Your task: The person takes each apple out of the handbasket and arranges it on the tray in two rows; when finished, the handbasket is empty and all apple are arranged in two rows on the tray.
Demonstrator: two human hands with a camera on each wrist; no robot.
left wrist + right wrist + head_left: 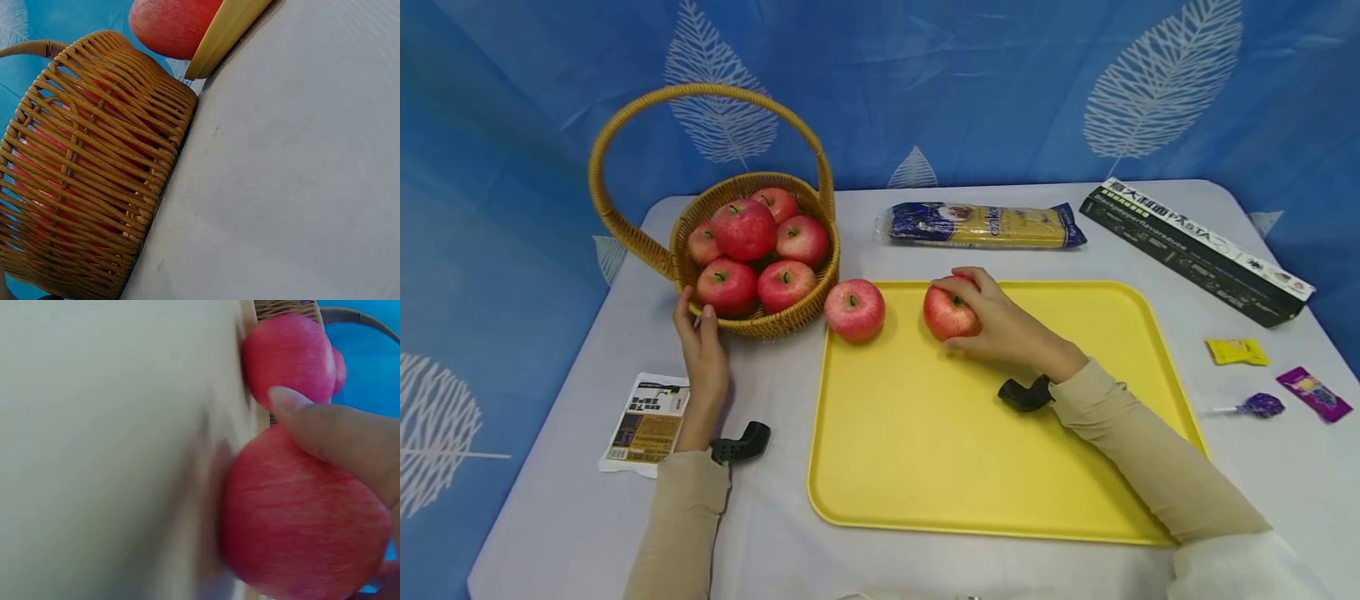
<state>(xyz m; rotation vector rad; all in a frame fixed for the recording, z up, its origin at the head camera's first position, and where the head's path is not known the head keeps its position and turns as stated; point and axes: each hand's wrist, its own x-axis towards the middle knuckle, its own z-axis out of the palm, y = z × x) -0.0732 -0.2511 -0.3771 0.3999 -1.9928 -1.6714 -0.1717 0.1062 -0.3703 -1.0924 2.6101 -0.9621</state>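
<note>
A brown wicker basket [790, 327] with a tall handle holds several red apples [743, 231] at the back left. My left hand [703, 358] touches its near left rim with fairly straight fingers; in the left wrist view the hand is almost wholly out of frame. My right hand [1000, 329] grips a red apple [951, 310] over the far part of the yellow tray [925, 433], thumb and fingers on opposite sides of it. Another apple [854, 311] sits at the tray's far left corner, beside the basket.
Behind the tray lies a pasta packet [977, 225], with a long black box [1195, 250] to its right. A yellow packet [1237, 351], a lollipop [1261, 406] and a purple packet [1314, 394] lie at the right. A flat pouch [643, 423] is partly under the left forearm.
</note>
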